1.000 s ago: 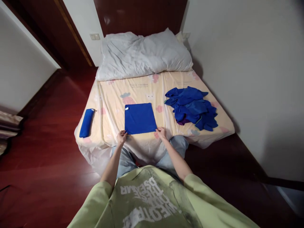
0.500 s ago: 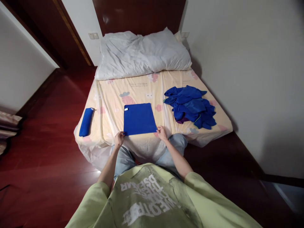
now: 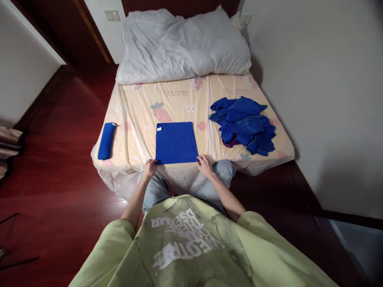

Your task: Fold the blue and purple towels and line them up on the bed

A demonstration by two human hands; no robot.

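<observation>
A blue square cloth [image 3: 176,142] lies flat near the front edge of the bed, a white tag at its far left corner. My left hand [image 3: 150,168] pinches its near left corner, and my right hand [image 3: 204,165] has the near right corner between its fingers. Over on the left of the bed rests a rolled blue cloth [image 3: 107,141]. A crumpled heap of blue cloths [image 3: 243,123] lies on the right side, with a bit of purple showing underneath.
The bed [image 3: 134,107] has a patterned yellow sheet, and a large white pillow or quilt [image 3: 182,46] lies at its head. A grey wall [image 3: 317,87] runs along the right. Dark thin bars [image 3: 20,263] stand on the red floor at lower left.
The view has tilted down, so the bed's head sits higher in the picture. Both hands remain at the cloth's near corners, and the cloths keep their places on the bed.
</observation>
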